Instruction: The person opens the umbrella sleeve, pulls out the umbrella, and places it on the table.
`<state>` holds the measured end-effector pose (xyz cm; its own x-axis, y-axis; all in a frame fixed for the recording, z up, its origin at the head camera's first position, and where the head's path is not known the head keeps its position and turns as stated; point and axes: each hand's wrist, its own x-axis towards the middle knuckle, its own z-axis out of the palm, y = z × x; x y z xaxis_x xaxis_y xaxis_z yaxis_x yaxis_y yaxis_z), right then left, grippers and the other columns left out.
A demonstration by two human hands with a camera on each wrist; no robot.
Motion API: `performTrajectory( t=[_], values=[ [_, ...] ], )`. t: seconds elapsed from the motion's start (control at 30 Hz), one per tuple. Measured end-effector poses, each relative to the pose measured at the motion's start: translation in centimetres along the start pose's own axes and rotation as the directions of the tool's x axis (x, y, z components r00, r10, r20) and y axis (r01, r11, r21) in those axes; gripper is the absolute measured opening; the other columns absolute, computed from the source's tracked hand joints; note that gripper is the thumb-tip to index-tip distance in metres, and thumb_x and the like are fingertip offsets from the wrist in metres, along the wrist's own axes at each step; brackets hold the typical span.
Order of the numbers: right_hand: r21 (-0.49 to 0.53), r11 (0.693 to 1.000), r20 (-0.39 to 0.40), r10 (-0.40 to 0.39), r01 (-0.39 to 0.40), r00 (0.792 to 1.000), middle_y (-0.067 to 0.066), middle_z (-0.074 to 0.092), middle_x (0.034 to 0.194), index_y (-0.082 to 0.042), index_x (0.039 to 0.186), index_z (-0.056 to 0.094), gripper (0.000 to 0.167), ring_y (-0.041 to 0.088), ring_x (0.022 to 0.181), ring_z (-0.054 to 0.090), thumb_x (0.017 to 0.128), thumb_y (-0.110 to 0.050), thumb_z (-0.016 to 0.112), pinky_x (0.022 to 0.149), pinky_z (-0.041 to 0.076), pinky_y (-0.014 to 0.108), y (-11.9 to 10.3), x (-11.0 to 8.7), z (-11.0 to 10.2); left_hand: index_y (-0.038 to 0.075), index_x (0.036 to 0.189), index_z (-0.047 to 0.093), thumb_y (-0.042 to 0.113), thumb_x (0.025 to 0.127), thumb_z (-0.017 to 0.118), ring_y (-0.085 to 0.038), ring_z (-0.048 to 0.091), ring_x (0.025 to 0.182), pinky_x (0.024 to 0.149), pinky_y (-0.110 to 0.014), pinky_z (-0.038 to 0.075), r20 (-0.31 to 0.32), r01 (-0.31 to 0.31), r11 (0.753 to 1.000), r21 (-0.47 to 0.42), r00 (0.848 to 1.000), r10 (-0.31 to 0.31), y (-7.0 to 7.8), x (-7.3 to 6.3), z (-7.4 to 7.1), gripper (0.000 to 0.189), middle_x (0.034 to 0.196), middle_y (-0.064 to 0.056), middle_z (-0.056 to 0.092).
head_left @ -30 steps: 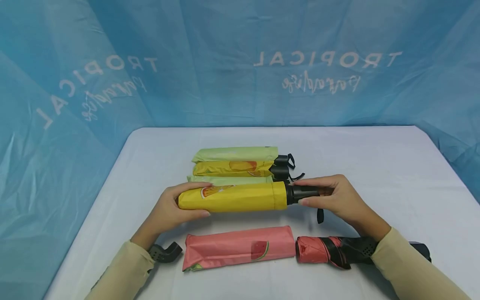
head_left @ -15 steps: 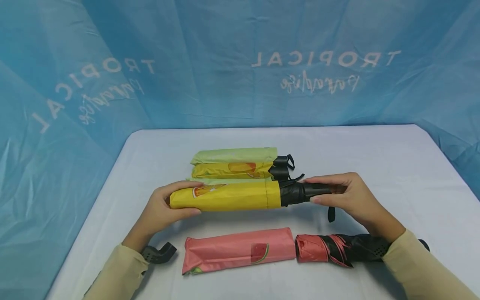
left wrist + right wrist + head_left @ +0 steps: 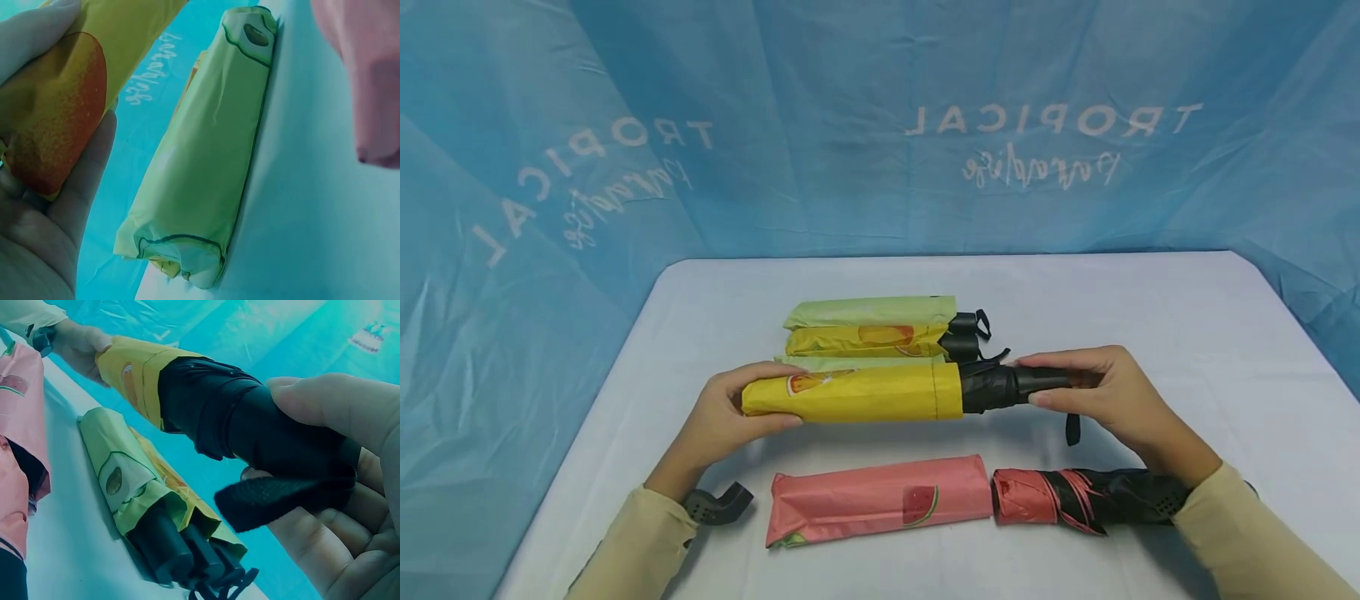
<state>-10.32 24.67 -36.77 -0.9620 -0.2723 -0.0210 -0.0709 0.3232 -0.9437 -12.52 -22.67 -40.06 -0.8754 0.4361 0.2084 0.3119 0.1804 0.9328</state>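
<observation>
Between both hands a folded umbrella lies level above the table, partly inside a yellow sleeve [image 3: 857, 393] printed with orange fruit. My left hand [image 3: 730, 417] grips the sleeve's left end, thumb on the near side. At the other end, my right hand [image 3: 1097, 392] grips the black umbrella handle [image 3: 300, 444], from which a dark strap [image 3: 256, 500] hangs. Folded black fabric [image 3: 988, 388] shows between the sleeve's mouth and the handle. In front lie a flat pink watermelon-print sleeve [image 3: 880, 500] and a folded pink-and-black umbrella [image 3: 1048, 500], partly hidden by the right forearm.
Behind the held umbrella, several sleeved umbrellas lie side by side: a light green one [image 3: 872, 311], a yellow one [image 3: 850, 338] and another green one [image 3: 194, 156]. Their black handles point right. A blue printed curtain [image 3: 820, 125] hangs behind the white table [image 3: 1150, 300].
My right hand has moved right with the handle, so more black fabric shows outside the sleeve. My left hand has shifted slightly left with the yellow sleeve.
</observation>
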Motion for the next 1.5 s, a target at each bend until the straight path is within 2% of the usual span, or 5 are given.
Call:
performTrajectory(
  t=[0.4,0.57,0.8,1.23,1.5],
  values=[
    [0.039,0.999,0.006,-0.026,0.026,1.000,0.003,0.070,0.128,-0.006,0.131,0.070,0.045,0.021,0.100,0.067,0.088,-0.010,0.082,0.065,0.055,0.034,0.5,-0.5,-0.6,0.004,0.129,0.068,-0.005,0.084,0.081,-0.023,0.065,0.097,0.079,-0.033,0.061,0.005,0.042,0.999,-0.034,0.999,-0.042,-0.3,-0.1,-0.2,0.048,0.125,-0.010,0.067],
    [-0.010,1.000,-0.013,-0.018,0.018,1.000,0.002,0.071,0.126,-0.009,0.130,0.072,0.043,0.023,0.096,0.067,0.089,-0.014,0.082,0.065,0.054,0.033,0.6,-0.8,-0.8,0.003,0.125,0.069,-0.006,0.083,0.081,-0.020,0.065,0.093,0.076,-0.031,0.061,0.007,0.031,0.999,-0.031,1.000,-0.031,-0.6,-0.3,-0.4,0.045,0.120,-0.009,0.069],
    [-0.047,0.999,-0.026,-0.017,0.016,1.000,0.001,0.072,0.125,-0.011,0.130,0.072,0.042,0.023,0.093,0.067,0.090,-0.016,0.081,0.064,0.054,0.033,0.6,-1.0,-1.2,0.003,0.121,0.071,-0.006,0.083,0.082,-0.019,0.064,0.102,0.087,-0.026,0.057,-0.006,0.011,1.000,0.007,1.000,-0.011,-0.9,-0.3,-0.8,0.041,0.118,-0.008,0.070],
    [-0.035,0.999,-0.048,-0.015,0.014,0.999,0.001,0.071,0.127,-0.009,0.132,0.070,0.042,0.020,0.104,0.068,0.091,-0.014,0.080,0.067,0.054,0.034,0.5,-1.5,-2.4,0.003,0.118,0.071,-0.006,0.084,0.081,-0.018,0.064,0.096,0.073,-0.024,0.057,-0.026,0.017,1.000,0.018,1.000,-0.017,-1.8,-0.2,-1.8,0.036,0.114,-0.007,0.071],
    [-0.043,0.998,-0.074,-0.044,0.041,0.996,-0.002,0.072,0.126,-0.005,0.132,0.070,0.041,0.018,0.096,0.067,0.091,-0.006,0.078,0.062,0.050,0.033,1.3,-2.0,-3.4,0.001,0.119,0.070,-0.008,0.085,0.079,-0.018,0.064,0.097,0.074,-0.024,0.057,-0.029,0.016,1.000,0.023,0.999,-0.015,-1.7,-0.3,-2.0,0.037,0.114,-0.007,0.071]
  ],
)
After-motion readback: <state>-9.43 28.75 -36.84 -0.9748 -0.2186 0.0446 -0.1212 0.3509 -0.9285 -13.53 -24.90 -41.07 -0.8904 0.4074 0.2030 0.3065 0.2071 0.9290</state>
